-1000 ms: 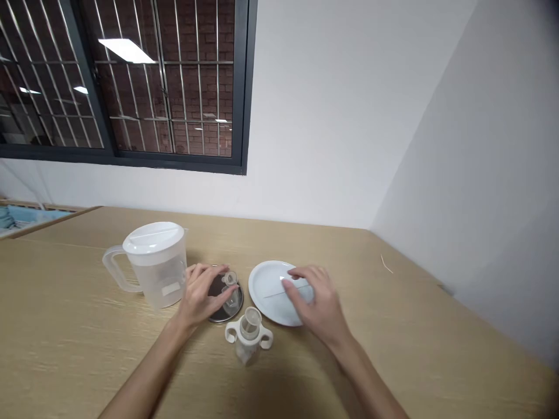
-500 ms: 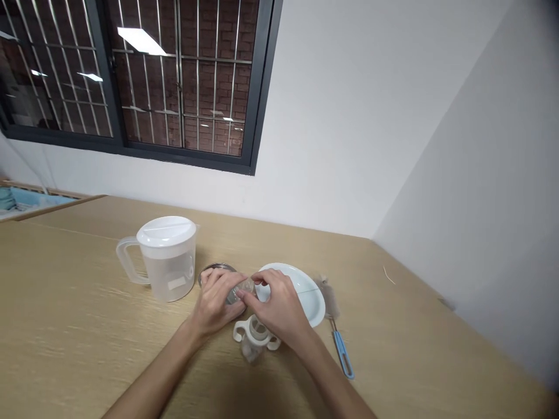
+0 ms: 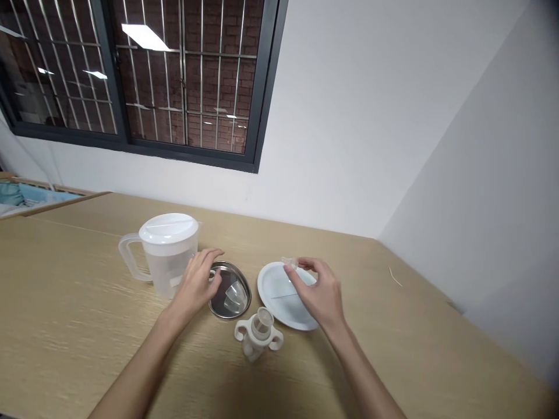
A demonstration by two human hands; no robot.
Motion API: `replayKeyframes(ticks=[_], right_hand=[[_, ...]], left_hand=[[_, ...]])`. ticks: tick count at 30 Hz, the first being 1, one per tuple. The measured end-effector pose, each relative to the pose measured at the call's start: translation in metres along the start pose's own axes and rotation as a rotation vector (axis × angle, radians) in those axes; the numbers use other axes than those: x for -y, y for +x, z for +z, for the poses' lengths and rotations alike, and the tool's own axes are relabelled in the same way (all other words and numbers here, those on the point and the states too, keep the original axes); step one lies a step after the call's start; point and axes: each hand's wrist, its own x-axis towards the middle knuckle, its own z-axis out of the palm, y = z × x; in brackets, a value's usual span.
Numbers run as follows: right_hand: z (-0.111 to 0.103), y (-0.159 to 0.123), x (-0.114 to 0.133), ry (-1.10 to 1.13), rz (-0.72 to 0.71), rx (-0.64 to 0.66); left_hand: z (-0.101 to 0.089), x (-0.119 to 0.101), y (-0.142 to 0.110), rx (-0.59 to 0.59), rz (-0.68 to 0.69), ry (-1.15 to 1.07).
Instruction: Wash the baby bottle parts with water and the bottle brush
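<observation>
My right hand (image 3: 321, 291) pinches a small clear, soft-looking piece, likely a bottle teat (image 3: 289, 262), above the far edge of a pale blue oval plate (image 3: 283, 311). My left hand (image 3: 198, 282) is open at the left rim of a round metal tray (image 3: 248, 294), thumb and fingers apart. A small pale edge shows beside its fingertips; I cannot make out what it is. Inside the tray lies a clear plastic cap (image 3: 236, 298) on its side. Nearer to me stands a baby bottle (image 3: 253, 351) with two white handles, a clear round piece at its mouth.
A lidded translucent jug (image 3: 168, 253) stands at the left, close to my left hand. Beyond the plate is the white wall (image 3: 323, 145) with a barred window (image 3: 187, 87). A thin pale strip (image 3: 395, 277) lies on the wooden table (image 3: 414, 349) at the right.
My hands have moved apart, uncovering the tray and the cap. My right hand has carried the clear piece right, over the plate; the blue-handled brush is now hidden behind that hand and arm.
</observation>
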Motion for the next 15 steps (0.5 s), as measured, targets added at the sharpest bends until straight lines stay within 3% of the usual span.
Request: replayKeyframes(ticks=[3, 8, 15], right_hand=[[-0.003, -0.008, -0.024, -0.026, 0.024, -0.103], [-0.006, -0.021, -0.045, -0.055, 0.026, -0.119], [-0.013, -0.028, -0.055, -0.075, 0.035, -0.136]], left_hand=[[0.009, 0.002, -0.003, 0.188, -0.136, 0.082], [0.022, 0.001, -0.005, 0.389, -0.365, 0.284], [0.037, 0.014, -0.006, 0.471, -0.366, 0.379]])
